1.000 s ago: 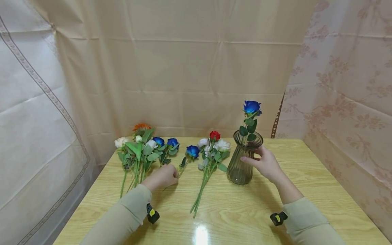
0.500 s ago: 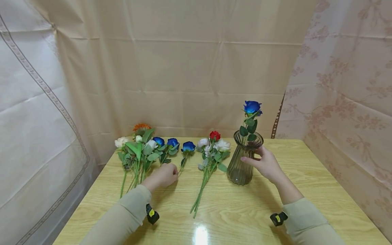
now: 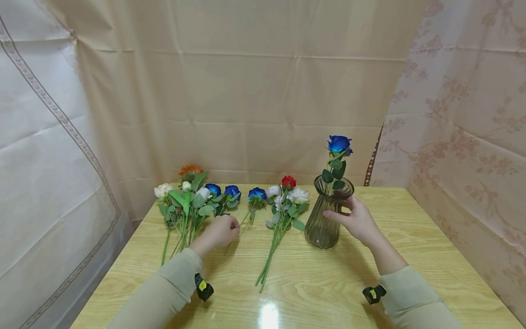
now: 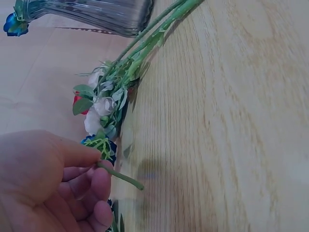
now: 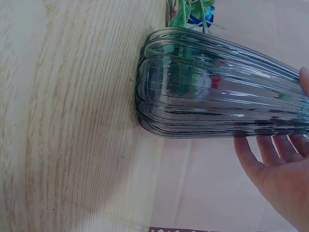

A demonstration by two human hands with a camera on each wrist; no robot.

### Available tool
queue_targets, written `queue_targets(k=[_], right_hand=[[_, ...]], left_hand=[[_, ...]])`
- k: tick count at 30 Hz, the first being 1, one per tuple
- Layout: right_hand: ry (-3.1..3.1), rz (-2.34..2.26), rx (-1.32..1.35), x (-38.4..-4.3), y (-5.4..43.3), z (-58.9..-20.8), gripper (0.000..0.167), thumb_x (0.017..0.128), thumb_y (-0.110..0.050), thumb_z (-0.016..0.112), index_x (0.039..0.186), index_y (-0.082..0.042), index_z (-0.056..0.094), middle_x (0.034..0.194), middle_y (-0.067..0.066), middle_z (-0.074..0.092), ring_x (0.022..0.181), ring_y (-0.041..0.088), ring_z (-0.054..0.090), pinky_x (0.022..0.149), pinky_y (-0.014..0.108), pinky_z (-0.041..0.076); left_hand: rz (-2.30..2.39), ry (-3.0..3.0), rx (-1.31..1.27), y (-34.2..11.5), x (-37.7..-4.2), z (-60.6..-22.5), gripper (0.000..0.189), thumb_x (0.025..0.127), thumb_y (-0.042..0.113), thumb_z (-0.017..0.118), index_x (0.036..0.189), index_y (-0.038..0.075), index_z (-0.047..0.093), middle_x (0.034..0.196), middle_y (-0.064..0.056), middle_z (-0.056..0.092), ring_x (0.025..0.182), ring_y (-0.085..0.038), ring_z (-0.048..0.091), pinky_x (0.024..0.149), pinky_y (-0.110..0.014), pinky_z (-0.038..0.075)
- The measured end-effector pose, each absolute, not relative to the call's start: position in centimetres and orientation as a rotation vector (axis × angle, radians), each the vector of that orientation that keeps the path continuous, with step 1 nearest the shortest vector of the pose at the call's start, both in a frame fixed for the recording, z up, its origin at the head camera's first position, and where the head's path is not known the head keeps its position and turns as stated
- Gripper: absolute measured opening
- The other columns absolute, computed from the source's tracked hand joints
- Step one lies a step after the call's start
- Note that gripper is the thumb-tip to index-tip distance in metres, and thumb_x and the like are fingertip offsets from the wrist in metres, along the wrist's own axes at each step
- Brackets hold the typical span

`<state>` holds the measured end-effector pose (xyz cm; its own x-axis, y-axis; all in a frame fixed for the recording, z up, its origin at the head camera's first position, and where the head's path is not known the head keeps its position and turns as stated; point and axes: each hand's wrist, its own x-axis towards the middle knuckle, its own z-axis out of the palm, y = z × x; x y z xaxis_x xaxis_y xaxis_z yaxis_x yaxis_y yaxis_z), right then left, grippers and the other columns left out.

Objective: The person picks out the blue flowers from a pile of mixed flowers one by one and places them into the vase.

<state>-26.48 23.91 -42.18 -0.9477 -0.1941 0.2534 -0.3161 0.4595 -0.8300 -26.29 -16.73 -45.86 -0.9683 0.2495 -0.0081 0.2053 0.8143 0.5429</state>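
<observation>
Between thumb and fingers, my left hand [image 3: 219, 233] pinches the green stem [image 4: 123, 178] of a blue rose [image 3: 257, 194]. The rose head points away from me, and the lower stem end pokes out past the fingertips in the left wrist view. My right hand [image 3: 356, 219] grips the upper part of a ribbed, smoky glass vase [image 3: 322, 228], thumb on the near side. That vase stands upright on the table, with another blue rose [image 3: 339, 144] rising from its mouth. In the right wrist view, the fingers [image 5: 248, 157] curl around the glass.
A pile of flowers [image 3: 186, 201], white, orange and blue, lies on the left of the wooden table [image 3: 312, 292]. Between the hands lies a bunch with a red rose [image 3: 288, 182] and white blooms [image 3: 298, 195]. A beige cloth [image 3: 246, 91] hangs behind.
The blue rose in my left hand has turned, its head swinging left and then back right, a little farther from me. My right hand and the vase have stayed in place.
</observation>
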Motion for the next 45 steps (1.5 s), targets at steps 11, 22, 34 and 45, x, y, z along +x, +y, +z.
queue_targets(k=[11,22,34,45], right_hand=[[-2.567,1.507,0.47,-26.6,23.9,-42.1,0.075,0.09,-0.04,0.079,0.151,-0.012,0.044,0.15,0.015,0.048,0.138,0.042,0.042,0.103,0.059,0.044],[-2.567,1.505,0.475,-26.5,23.9,-42.0,0.074,0.09,-0.039,0.08,0.15,-0.012,0.045,0.15,0.015,0.048,0.138,0.042,0.043,0.102,0.058,0.045],[-2.576,1.494,0.463,-26.5,24.0,-42.1,0.078,0.09,-0.041,0.08,0.152,-0.011,0.043,0.15,0.015,0.049,0.138,0.042,0.043,0.102,0.058,0.045],[-2.568,1.504,0.472,-26.5,24.0,-42.2,0.077,0.09,-0.04,0.08,0.152,-0.013,0.043,0.15,0.014,0.049,0.138,0.042,0.043,0.102,0.057,0.045]], left_hand=[[1.026,2.907,0.375,-16.7,-26.5,-45.5,0.011,0.101,0.014,0.064,0.097,0.007,0.072,0.082,0.002,0.065,0.07,-0.014,0.06,0.065,-0.034,0.052],[1.186,2.965,0.358,-16.1,-26.3,-44.7,0.012,0.102,0.021,0.065,0.102,0.011,0.072,0.091,0.002,0.066,0.063,-0.016,0.056,0.058,-0.034,0.048],[1.35,3.047,0.434,-15.4,-25.9,-43.8,0.008,0.1,0.02,0.068,0.099,0.013,0.071,0.085,0.005,0.065,0.07,-0.015,0.058,0.062,-0.035,0.049],[1.484,3.129,0.669,-14.6,-25.4,-43.6,0.006,0.098,0.016,0.071,0.098,0.01,0.072,0.084,0.005,0.068,0.073,-0.01,0.063,0.065,-0.032,0.054]])
